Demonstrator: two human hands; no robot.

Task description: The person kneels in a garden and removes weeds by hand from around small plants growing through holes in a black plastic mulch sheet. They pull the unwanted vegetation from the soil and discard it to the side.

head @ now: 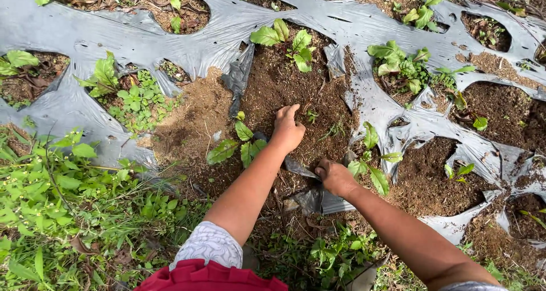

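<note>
Nearest the camera, a red garment (210,277) and a patterned white sleeve (209,244) sit at the bottom edge, well below the torn grey plastic mulch sheet (352,24) that covers the bed. Weedy grass (62,211) fills the ground left of the sheet's lower edge. Right hand (335,177) is curled shut on a dark torn flap of plastic (310,197) at the sheet's lower edge. Just beside that hand, a small green seedling (369,166). Left hand (287,129) sits farther in, in the sheet's big torn opening, fingers bent and pressed into the bare brown soil (284,80); whether it grips anything, cannot tell. A leafy seedling (242,146) sits just left of its wrist. Farther up the sheet, more planting holes with green plants (398,63).
</note>
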